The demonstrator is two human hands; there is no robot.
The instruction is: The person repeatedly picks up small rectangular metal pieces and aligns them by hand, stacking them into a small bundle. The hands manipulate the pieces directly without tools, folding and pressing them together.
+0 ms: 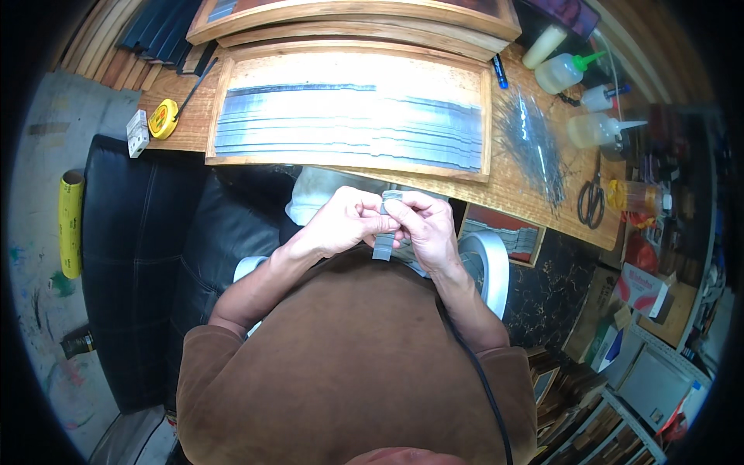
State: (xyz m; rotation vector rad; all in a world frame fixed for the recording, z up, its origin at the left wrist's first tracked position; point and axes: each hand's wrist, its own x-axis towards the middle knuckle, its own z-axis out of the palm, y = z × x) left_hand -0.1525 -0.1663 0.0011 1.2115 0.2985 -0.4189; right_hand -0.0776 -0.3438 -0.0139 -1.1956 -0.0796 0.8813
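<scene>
Both hands are together in front of my body, just below the table's near edge. Between them is a narrow bundle of thin grey strips (pixel 383 249), held upright with its lower end sticking out under the fingers. My left hand (pixel 341 223) pinches the bundle from the left, thumb across it. My right hand (pixel 428 232) grips its upper part from the right, thumb on the front. What the strips are made of I cannot tell. Beyond the hands, a wooden-framed tray (pixel 215 124) lies on the table, with rows of overlapping grey strips (pixel 310 124) inside.
More wooden frames (pixel 364 32) are stacked behind the tray. On the wooden table (pixel 573 203) lie loose thin wires or pins (pixel 533 147), black scissors (pixel 591 203), squeeze bottles (pixel 559 74) and a yellow tape measure (pixel 163 119). A lower tray (pixel 521 240) sits right of my chair (pixel 496 279).
</scene>
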